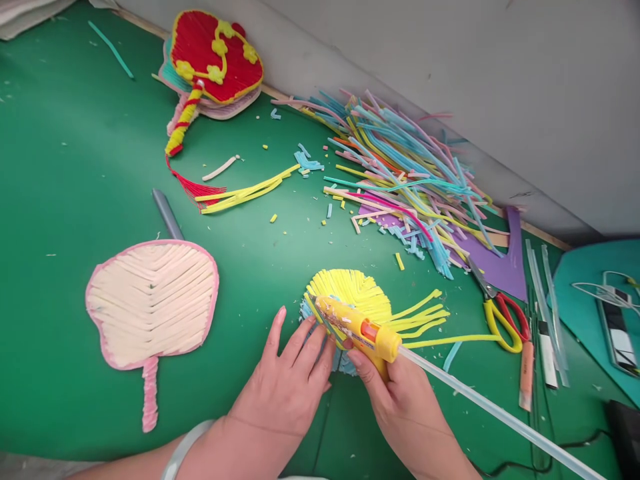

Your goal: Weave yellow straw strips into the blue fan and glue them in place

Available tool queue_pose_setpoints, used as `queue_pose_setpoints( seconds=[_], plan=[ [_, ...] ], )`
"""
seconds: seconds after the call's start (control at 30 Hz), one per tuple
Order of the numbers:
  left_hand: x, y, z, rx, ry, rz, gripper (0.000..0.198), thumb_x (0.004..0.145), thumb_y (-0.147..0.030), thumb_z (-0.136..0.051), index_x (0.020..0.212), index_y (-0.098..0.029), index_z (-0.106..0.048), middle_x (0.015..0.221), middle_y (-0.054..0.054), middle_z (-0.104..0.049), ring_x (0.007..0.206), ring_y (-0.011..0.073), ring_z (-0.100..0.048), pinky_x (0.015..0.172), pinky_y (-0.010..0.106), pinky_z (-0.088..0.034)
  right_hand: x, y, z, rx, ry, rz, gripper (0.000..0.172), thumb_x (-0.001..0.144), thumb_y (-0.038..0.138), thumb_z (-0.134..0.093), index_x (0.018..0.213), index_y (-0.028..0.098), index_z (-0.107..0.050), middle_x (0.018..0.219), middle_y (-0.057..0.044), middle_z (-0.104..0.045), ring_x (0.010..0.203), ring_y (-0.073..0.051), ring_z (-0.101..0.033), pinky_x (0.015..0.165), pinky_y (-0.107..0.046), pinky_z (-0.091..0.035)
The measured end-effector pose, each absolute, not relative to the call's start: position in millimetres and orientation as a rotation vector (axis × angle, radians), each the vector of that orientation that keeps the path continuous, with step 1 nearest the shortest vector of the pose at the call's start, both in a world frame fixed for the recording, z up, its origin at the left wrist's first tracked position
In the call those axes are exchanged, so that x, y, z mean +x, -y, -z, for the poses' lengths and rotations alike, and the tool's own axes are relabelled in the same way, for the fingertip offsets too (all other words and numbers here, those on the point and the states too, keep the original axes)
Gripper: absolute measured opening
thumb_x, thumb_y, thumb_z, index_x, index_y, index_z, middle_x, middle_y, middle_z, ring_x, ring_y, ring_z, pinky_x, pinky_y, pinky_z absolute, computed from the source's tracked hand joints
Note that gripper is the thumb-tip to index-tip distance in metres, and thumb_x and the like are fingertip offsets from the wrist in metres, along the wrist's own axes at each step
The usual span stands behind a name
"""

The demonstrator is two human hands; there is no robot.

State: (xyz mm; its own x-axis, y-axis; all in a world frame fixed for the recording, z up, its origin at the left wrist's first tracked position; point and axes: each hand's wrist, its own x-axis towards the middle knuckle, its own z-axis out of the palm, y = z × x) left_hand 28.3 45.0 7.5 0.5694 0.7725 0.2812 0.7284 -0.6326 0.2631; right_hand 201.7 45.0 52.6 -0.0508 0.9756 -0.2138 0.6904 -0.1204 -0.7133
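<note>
A yellow glue gun [363, 328] with a long clear glue stick is gripped by my right hand [405, 400]. Its tip points left, over a fan shape [363, 287] covered with yellow fuzzy strips, with blue strips showing at its left and lower edges. Loose yellow strip ends stick out from the fan's right side. My left hand [293, 373] lies with fingers spread, its fingertips on the fan's lower left part beside the glue gun. The glue gun and fingers hide part of the fan.
A cream fan with pink rim [153, 303] lies left, a red fan [215, 60] at the back. Colourful strips [400, 160] pile up behind, over purple sheet [493, 263]. Scissors [503, 323], an orange marker [527, 377] and clear sticks [547, 307] lie right, near a black cable [575, 443].
</note>
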Motion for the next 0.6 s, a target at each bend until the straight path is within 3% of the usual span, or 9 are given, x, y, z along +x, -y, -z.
queue_pose_setpoints(
  seconds=[0.6],
  plan=[
    [29, -43, -7, 2.662, -1.291, -0.564, 0.034, 0.100, -0.034, -0.051, 0.128, -0.015, -0.060, 0.130, 0.011, -0.065, 0.130, 0.0243, -0.053, 0.124, 0.056, -0.006, 207, -30, -42, -1.858, 1.857, -0.830, 0.033, 0.100, 0.037, -0.048, 0.128, 0.024, -0.060, 0.123, -0.009, -0.071, 0.114, -0.023, -0.068, 0.097, -0.035, -0.056]
  ],
)
